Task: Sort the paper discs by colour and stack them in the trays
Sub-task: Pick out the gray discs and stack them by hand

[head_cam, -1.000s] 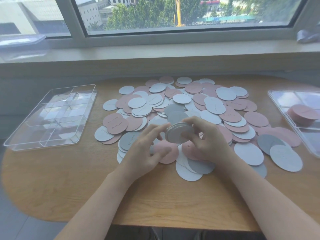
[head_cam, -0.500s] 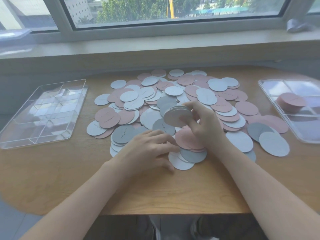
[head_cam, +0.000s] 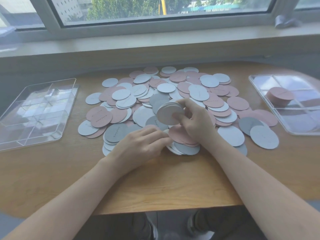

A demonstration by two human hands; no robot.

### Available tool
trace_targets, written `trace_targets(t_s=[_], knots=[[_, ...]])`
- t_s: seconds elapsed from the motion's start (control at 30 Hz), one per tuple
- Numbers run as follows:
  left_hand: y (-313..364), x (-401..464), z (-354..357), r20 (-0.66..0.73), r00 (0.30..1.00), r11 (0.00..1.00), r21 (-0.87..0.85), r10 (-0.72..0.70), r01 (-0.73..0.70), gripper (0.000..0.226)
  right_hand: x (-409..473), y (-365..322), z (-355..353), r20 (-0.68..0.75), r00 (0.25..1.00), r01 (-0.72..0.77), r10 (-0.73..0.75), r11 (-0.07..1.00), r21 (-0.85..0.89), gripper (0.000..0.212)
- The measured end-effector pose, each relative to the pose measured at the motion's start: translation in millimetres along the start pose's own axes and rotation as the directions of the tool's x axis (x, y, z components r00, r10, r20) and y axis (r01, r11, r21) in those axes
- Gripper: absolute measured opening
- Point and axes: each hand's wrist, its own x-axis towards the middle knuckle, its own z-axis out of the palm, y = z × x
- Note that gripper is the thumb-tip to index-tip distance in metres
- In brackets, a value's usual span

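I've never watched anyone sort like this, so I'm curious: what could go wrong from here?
The right hand holds a small stack of pale discs tilted above the pile; they might fan out and slip. The left hand picks at overlapping discs near the table edge, so some could slide off. Grey and white discs look alike, so colours might get mixed.

I think I am in a room high up in a city building, maybe an office or a home. My light brown wooden table (head_cam: 173, 184) sits against a big window with a grey frame (head_cam: 52, 18). Outside I see green trees (head_cam: 124, 6) and a pale building with many windows (head_cam: 69, 7).
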Motion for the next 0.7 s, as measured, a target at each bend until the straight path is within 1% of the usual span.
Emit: trace_targets(t_s=[0.1,0.23,0.3,0.37,0.43,0.53,0.57,0.63,0.67,0.7], knots=[[-2,0,3,0.005,1.000,1.000,0.028,0.003,-0.003,0.032,1,1,0,0.003,1.000,-0.020,0.020,1.000,0.001,0.023],[1,5,2,-0.051,0.998,0.996,0.078,-0.043,0.047,0.024,-2,-2,0,0.004,1.000,-0.010,0.010,1.000,0.006,0.021],[3,7,0,-0.095,0.993,0.995,0.074,-0.064,0.071,0.022,-3,-2,0,-0.001,1.000,-0.010,0.010,1.000,0.012,0.021],[4,7,-3,-0.157,0.980,0.990,0.041,-0.126,0.134,0.019,-3,-2,-1,-0.004,1.000,-0.010,0.010,1.000,0.022,0.022],[4,5,-10,-0.230,0.943,0.971,-0.040,-0.239,0.236,0.015,-3,-3,-2,0.001,1.000,-0.014,0.014,0.999,0.031,0.022],[-1,-4,-19,-0.306,0.833,0.885,-0.230,-0.461,0.405,0.008,-3,-4,-3,0.009,1.000,-0.027,0.026,0.999,0.046,0.025],[-4,-7,-21,-0.321,0.779,0.840,-0.282,-0.538,0.464,0.006,-3,-4,-3,0.014,1.000,-0.028,0.027,0.998,0.051,0.025],[-10,-11,-23,-0.321,0.637,0.710,-0.400,-0.701,0.580,0.003,-4,-5,-3,0.024,0.999,-0.026,0.025,0.998,0.056,0.023],[-13,-13,-23,-0.295,0.568,0.635,-0.464,-0.768,0.617,0.002,-4,-6,-3,0.029,0.999,-0.027,0.026,0.998,0.062,0.022],[-15,-13,-23,-0.260,0.523,0.574,-0.518,-0.812,0.634,0.003,-4,-8,-3,0.035,0.999,-0.031,0.028,0.997,0.075,0.022]])
